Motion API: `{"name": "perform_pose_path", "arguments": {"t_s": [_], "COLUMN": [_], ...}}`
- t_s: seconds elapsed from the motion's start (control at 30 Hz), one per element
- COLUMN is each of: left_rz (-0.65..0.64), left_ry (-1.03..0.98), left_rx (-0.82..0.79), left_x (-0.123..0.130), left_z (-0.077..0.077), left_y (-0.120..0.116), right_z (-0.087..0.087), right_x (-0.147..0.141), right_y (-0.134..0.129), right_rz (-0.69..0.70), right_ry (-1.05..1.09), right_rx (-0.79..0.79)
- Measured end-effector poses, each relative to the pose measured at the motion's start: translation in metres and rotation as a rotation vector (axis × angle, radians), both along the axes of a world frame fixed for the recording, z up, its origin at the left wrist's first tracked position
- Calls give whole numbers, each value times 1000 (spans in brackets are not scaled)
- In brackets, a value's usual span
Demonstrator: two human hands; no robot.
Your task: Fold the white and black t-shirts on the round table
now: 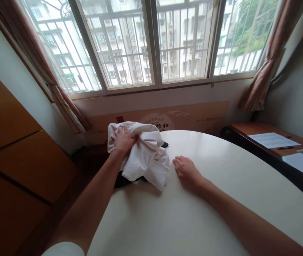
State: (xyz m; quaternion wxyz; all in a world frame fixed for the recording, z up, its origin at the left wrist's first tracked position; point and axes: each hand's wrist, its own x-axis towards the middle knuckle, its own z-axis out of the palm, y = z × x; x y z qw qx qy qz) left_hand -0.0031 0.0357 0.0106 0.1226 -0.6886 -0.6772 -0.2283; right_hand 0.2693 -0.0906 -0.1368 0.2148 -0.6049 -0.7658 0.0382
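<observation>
A crumpled white cloth [148,156], perhaps a garment, lies bunched at the left far edge of the round white table. Dark fabric [123,180] shows from under its near side, and a small black piece sticks out on its right. My left hand [123,138] is on top of the pile at its upper left, its fingers bent into the folds and gripping them. To the right of the cloth and apart from it, my right hand [187,171] rests on the table with its fingers curled together. Nothing shows in it.
The white table [221,156] curves away to the right. A brown desk [247,128] with papers [273,140] and a pen [285,147] stands at the right. Wooden cabinets [15,160] are at the left. A printed cardboard panel [205,115] leans below the barred window.
</observation>
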Motion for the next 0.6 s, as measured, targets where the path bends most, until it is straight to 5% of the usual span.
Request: {"name": "perform_pose_path", "arguments": {"t_s": [0.1, 0.17, 0.3, 0.37, 0.47, 0.53, 0.6], "left_rz": [7, 4, -43, -264, -775, -867, -841], "left_ry": [29, 9, 29, 61, 195, 260, 270], "left_rx": [-236, -298, -86, 95, 5, -134, -258], "left_x": [-5, -7, 14, 35, 60, 67, 70], "left_z": [-31, -37, -33, -44, -80, -103, -115], "left_y": [18, 19, -39, -92, -157, -168, -152], "right_z": [2, 5, 15, 18, 18, 17, 15], "right_x": [-1, -1, 2, 5, 11, 16, 20], "right_y": [-1, -3, -14, -25, -48, -63, -76], "right_rz": [-7, -15, -92, -127, -114, -75, -29], "right_ry": [3, 14, 49, 51, 40, 31, 2], "right_rx": [23, 43, 102, 125, 116, 105, 111]}}
